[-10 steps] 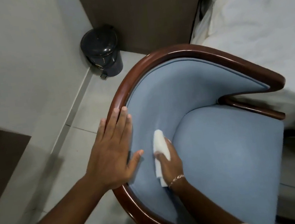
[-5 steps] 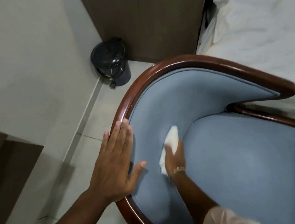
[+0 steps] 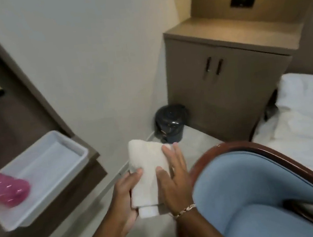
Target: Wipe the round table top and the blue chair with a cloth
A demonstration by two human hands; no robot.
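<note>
A folded white cloth (image 3: 148,169) is held up in the air between both hands, left of the blue chair (image 3: 253,195). My left hand (image 3: 125,195) grips its lower left edge from beneath. My right hand (image 3: 175,178), with a gold bracelet at the wrist, lies flat against the cloth's right side, fingers spread. The chair has blue padding and a dark red wooden rim (image 3: 277,157); it fills the lower right. No round table top is in view.
A white tray (image 3: 45,174) with a pink object (image 3: 4,189) in it sits on a brown shelf at left. A black pedal bin (image 3: 170,124) stands in the corner by a brown cabinet (image 3: 226,80). A bed with white sheets (image 3: 302,118) is at right.
Both hands have left the chair: the right hand lifted the cloth off the backrest, the left hand came off the rim and took hold of it. The view swung up and left.
</note>
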